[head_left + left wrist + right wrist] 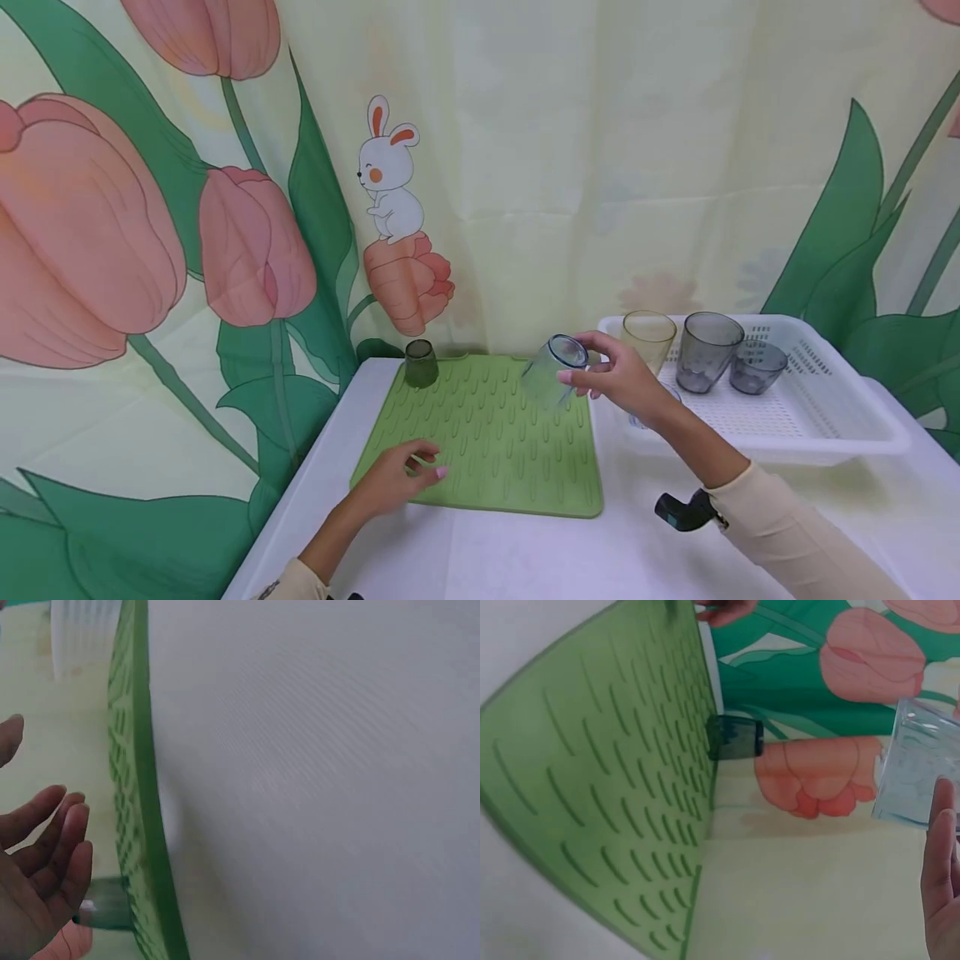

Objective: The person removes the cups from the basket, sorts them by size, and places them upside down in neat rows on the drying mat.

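My right hand [626,383] grips a clear, blue-tinted glass [547,379] near its base. The glass is tilted, base up toward the hand and mouth slanting down to the left, above the right part of a green ribbed mat [510,471]. In the right wrist view, the clear glass [919,769] is partly cut off at the edge. Over the mat's front left corner hovers my left hand [393,479], empty, with loosely bent fingers. A dark green glass [422,367] stands upside down at the mat's back left corner.
On the right, a white plastic basket [862,417] holds a yellowish glass [651,332], a tall grey glass [701,358] and a short grey one [756,367]. Behind my right wrist, a blue-rimmed glass is mostly hidden. A printed curtain [525,208] hangs behind the white table [540,554].
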A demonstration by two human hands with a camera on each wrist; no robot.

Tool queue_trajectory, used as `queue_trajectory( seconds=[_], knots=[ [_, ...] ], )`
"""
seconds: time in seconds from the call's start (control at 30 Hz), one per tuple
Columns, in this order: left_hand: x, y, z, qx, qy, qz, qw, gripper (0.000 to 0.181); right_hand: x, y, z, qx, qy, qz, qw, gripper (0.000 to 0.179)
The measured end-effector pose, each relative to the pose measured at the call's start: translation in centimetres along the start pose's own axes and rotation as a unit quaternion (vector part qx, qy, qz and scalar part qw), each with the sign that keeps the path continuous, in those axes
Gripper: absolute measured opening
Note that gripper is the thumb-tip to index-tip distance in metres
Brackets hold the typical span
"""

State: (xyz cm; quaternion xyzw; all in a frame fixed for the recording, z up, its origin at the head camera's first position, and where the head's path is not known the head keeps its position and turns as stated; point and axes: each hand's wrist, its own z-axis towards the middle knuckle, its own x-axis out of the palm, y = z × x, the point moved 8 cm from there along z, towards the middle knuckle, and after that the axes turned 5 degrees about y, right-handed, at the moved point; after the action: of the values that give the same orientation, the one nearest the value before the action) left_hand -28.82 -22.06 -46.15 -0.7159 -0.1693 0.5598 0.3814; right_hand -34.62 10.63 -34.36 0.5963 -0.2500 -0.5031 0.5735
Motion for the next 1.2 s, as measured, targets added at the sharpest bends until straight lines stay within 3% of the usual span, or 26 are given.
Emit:
queue_trajectory(
  seconds=[0.27, 0.4, 0.57, 0.8, 1.2],
  knots=[
    [-2.7, 3.7, -2.4, -0.082, -0.051, 0.017, 0.9952, 0.046, 1.0, 1.3, 3.4, -0.005, 0.01, -0.01, 0.9999, 0.054],
    [-4.0, 5.0, -3.4, -0.103, -0.067, 0.028, 0.992, 0.043, 2.3, 1.8, 5.4, -0.003, 0.018, -0.012, 0.9998, 0.056],
    [-4.7, 6.4, -4.0, -0.115, -0.065, 0.053, 0.9898, 0.043, 3.9, 1.6, 7.8, 0.002, 0.032, -0.014, 0.9994, 0.059],
    [-4.8, 7.2, -4.0, -0.096, -0.053, 0.077, 0.9909, 0.044, 6.2, 0.8, 10.5, 0.013, 0.056, -0.01, 0.9983, 0.061],
    [-4.9, 8.6, -3.7, -0.111, -0.07, 0.052, 0.9899, 0.039, 9.0, -3.1, 14.6, 0.051, 0.07, 0.002, 0.9962, 0.064]
  ],
)
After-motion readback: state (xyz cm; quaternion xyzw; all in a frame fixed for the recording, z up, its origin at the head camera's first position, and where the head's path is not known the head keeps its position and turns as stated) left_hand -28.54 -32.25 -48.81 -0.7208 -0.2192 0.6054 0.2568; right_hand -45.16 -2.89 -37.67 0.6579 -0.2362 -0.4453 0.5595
